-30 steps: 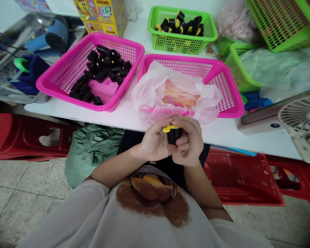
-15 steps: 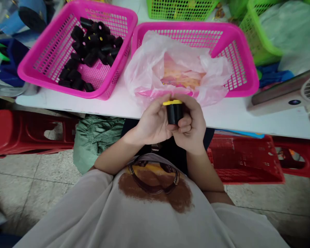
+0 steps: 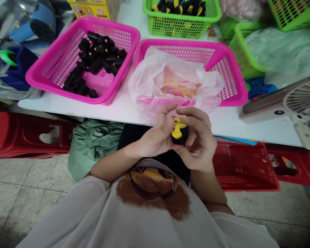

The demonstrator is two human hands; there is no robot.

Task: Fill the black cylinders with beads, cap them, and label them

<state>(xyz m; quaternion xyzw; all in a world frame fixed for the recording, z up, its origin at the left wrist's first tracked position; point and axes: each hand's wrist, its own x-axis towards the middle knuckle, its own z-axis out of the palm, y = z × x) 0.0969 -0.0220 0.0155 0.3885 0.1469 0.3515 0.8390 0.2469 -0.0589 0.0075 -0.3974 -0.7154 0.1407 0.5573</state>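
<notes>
A short black plastic cylinder [image 3: 182, 139] with a yellow plastic piece [image 3: 177, 128] on its end is held between my two hands, in front of the table edge. My right hand [image 3: 202, 141] grips the cylinder from the right, its thumb beneath and its fingers curled around the side. On the other side, my left hand [image 3: 158, 137] is closed, thumb and fingers against the yellow piece. Just beyond them lies an open white plastic bag [image 3: 147, 77] with yellowish pieces inside, set in a pink basket [image 3: 241, 101].
On the left, another pink basket [image 3: 93, 100] holds several black cylinders [image 3: 99, 51]. A green basket [image 3: 170, 27] at the back contains black-and-yellow parts. A small fan [image 3: 279, 98] lies at the right. Below the table are a red crate [image 3: 244, 167] and a red stool [image 3: 23, 134].
The cylinder has tipped, so the yellow piece now faces me more. Both hands have shifted lower in view, and my right hand has turned. The camera view has moved slightly.
</notes>
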